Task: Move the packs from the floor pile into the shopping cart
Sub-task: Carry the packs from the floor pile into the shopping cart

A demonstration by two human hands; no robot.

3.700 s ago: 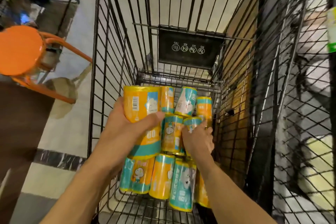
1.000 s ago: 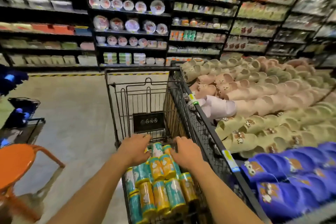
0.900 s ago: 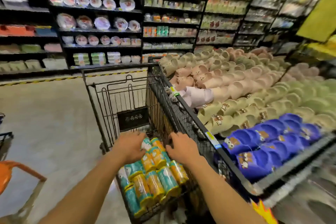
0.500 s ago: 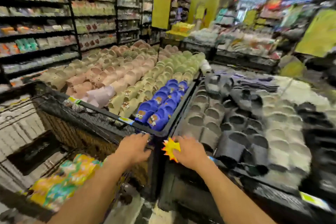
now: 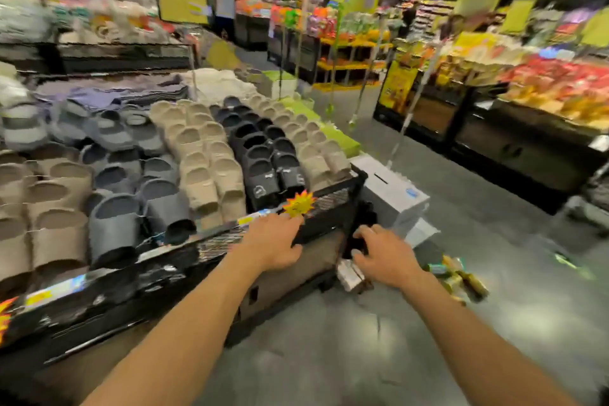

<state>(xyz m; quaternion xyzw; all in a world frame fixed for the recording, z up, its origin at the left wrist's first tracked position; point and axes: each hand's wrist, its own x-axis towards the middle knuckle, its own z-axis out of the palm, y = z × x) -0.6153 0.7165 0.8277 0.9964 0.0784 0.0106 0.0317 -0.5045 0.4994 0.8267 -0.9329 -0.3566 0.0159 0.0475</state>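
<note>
Grey shop floor [image 5: 329, 339] runs past a slipper bin [image 5: 329, 208] on the left and blurred snack stands on the far side of the aisle. Both arms reach forward: the left hand [image 5: 275, 242] hangs by the bin's dark edge, the right hand [image 5: 384, 254] lower, near the bin's corner, each with fingers loosely bent and nothing in them that I can see. Beyond the right wrist the packs [image 5: 458, 273] lie in a small heap on the floor, green and yellow, smeared by motion. No cart shows in this view. They look like short rolls in glossy film, so probably light, a bit squashy and slick. A grasp round the middle of a roll, thumb against fingers, should hold better than pinching the film at an end; two side by side per hand seems workable
</note>
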